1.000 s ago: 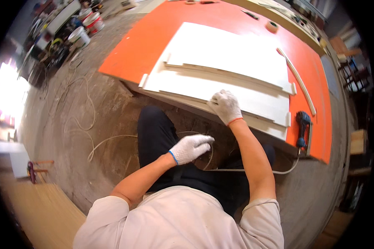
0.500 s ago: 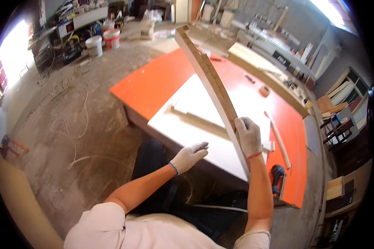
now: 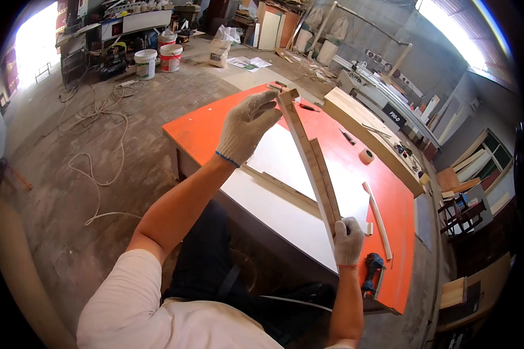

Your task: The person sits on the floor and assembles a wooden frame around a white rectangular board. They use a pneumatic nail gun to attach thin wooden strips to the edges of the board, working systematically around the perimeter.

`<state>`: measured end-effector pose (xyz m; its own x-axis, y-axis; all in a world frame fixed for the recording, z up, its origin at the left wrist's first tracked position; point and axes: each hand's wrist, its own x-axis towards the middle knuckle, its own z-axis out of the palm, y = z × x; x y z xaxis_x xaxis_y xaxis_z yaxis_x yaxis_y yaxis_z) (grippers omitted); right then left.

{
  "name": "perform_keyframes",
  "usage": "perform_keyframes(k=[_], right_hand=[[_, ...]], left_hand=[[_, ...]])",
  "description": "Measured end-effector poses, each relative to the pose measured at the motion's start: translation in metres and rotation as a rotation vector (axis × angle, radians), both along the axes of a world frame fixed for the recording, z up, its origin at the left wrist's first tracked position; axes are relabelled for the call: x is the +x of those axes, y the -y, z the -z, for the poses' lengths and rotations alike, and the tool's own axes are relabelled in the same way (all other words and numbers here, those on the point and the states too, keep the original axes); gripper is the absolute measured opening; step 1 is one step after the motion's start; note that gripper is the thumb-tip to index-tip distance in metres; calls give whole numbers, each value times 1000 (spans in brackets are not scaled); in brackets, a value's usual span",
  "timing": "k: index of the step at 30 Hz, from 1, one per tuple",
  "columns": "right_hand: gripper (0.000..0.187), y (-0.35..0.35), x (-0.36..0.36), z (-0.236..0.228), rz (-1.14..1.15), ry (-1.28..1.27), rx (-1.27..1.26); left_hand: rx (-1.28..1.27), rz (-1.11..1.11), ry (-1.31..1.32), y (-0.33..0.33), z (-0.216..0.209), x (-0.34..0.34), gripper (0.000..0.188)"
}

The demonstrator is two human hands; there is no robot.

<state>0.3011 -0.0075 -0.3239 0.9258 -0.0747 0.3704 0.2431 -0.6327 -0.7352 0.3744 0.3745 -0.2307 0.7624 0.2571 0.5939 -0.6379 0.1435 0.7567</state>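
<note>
With our right hand [image 3: 348, 243] we grasp the strip [image 3: 312, 160] by its lower end, tilted above the desk [image 3: 201, 121]. Our left hand [image 3: 247, 125] is at its top; we cannot tell whether those fingers grip.

Upper-corner glare, dark fisheye rim

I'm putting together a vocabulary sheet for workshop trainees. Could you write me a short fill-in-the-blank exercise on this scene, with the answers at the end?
1. The right hand grips a long strip made of ____.
2. The left hand, by the strip's upper end, wears a pale ____.
3. The white panel lies on a tabletop coloured ____.

Missing words: wood; glove; orange.
</note>
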Motion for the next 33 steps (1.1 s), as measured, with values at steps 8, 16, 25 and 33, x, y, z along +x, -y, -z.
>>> perform_keyframes(k=[8, 16, 25, 33], right_hand=[[15, 0, -15, 13, -91, 248, -134], [21, -1, -21, 15, -100, 299, -263], [21, -2, -18, 21, -96, 263, -286], [21, 1, -17, 28, -104, 213, -274]], left_hand=[[-65, 69, 6, -9, 12, -34, 42], [169, -26, -216, -41, 30, -40, 28], [-122, 221, -423, -75, 72, -20, 25], [-137, 184, -577, -79, 79, -15, 73]])
